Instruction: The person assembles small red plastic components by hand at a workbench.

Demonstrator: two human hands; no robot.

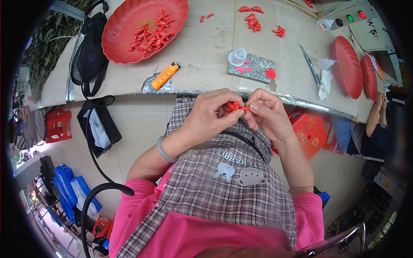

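Observation:
Just off the table's near edge, my left hand (209, 111) is closed on a small glossy red figurine (232, 106), gripped between thumb and fingers. My right hand (271, 114) pinches a thin red piece (245, 108) that touches the figurine's right side; whether the two are joined I cannot tell. Beyond my hands, a speckled grey slab (258, 69) carries a clear plastic cup (237, 56), several pink bits (244, 69) and a round red cap (270, 73). More red figurines (253, 22) and small red pieces (206, 17) lie farther back on the table.
A large red scalloped plate (116, 41) with several red figurines stands at the far left. An orange lighter (165, 75) lies near the edge. To the right are a knife (309, 64), a squeeze bottle (325, 63), red trays (346, 69) and another person's arm (375, 114).

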